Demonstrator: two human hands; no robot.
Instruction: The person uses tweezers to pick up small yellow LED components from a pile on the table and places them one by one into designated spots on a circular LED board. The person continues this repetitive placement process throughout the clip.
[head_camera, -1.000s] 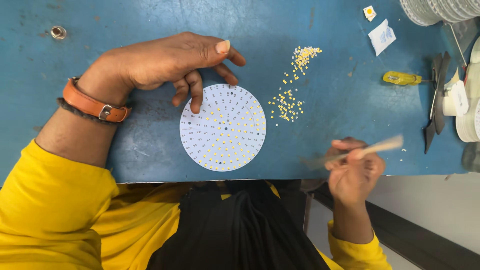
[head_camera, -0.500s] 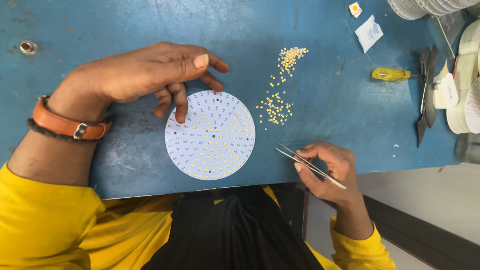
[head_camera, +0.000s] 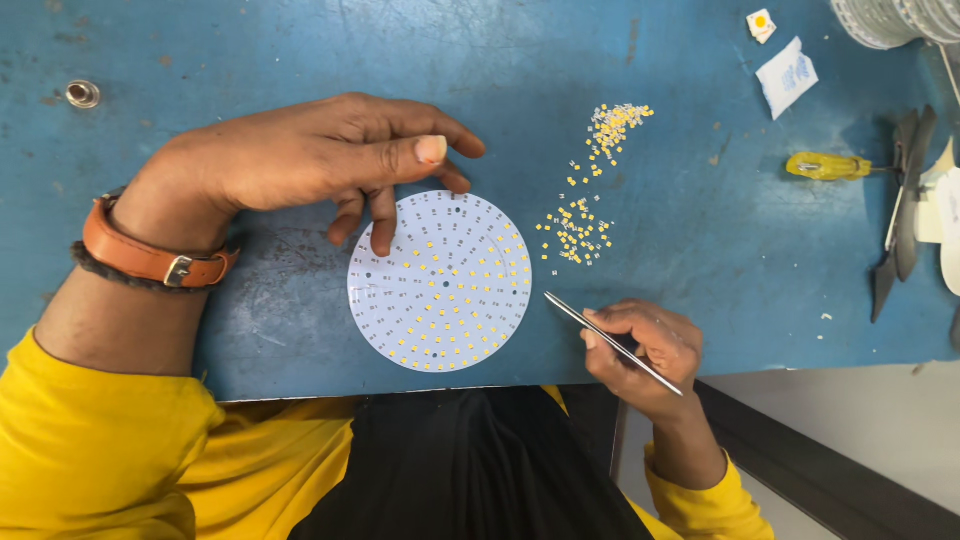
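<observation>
Round board (head_camera: 440, 282) | scuffed blue bench (head_camera: 250, 60) | pale floor (head_camera: 850, 420) beyond

Since 1 s ago the right hand (head_camera: 640, 345) has come in from the near edge toward the round white board (head_camera: 440, 282). The tweezers (head_camera: 612, 342) were a raised blur then; now sharp, gripped in the fingers, tip pointing left & stopping just right of the board's rim. Left hand (head_camera: 310, 160): fingertip now pressed on the board's far-left part, thumb stretched further right above it.
</observation>
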